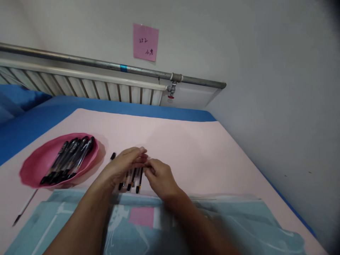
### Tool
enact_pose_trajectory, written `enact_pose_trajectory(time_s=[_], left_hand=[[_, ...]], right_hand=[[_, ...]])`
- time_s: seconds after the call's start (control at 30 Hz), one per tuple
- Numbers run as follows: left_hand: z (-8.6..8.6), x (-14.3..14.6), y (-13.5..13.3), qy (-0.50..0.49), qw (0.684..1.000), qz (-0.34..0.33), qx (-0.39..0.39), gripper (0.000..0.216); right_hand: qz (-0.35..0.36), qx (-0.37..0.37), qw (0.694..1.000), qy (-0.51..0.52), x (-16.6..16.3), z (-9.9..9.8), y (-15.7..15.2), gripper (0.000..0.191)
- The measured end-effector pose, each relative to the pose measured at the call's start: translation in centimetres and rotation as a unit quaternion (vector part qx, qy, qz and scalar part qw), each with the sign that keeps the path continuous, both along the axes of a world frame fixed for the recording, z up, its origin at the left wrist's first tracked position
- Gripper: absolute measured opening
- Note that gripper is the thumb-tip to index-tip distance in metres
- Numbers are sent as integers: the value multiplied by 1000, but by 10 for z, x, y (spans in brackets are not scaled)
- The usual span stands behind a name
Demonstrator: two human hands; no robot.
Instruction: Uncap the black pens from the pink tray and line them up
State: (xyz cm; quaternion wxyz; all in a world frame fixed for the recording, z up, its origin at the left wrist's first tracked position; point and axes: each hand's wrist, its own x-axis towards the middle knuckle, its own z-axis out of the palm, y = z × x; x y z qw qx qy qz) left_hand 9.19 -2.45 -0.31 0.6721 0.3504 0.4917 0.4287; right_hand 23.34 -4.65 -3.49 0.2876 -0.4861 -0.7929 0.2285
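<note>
My left hand [126, 163] lies over a short row of black pens [132, 180] on the pink sheet, its fingers curled and meeting my right hand [158, 176]. My right hand pinches something small at the top of those pens, where the fingertips of both hands touch; what it holds is hidden. A loose pen cap or pen end [113, 155] pokes out just left of my left hand. To the left, a pink dish [34, 169] holds several black capped pens [69, 159].
A lone pen refill [24, 208] lies at the left edge of the pink sheet [202, 148]. A pale blue cloth [239, 226] covers the near edge. Behind are a blue mattress [39, 117], a radiator [87, 86], a pipe and a pink note [146, 42] on the wall.
</note>
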Motion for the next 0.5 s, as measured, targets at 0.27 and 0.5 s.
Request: enact_pose_trajectory(time_s=[0.27, 0.5], left_hand=[[-3, -68, 11, 435, 853, 249, 148, 25], [-3, -121, 4, 654, 709, 257, 60, 28]], right_hand=[[38, -102, 992, -61, -2, -5, -5, 10], [10, -94, 995, -34, 1, 3, -2, 18]])
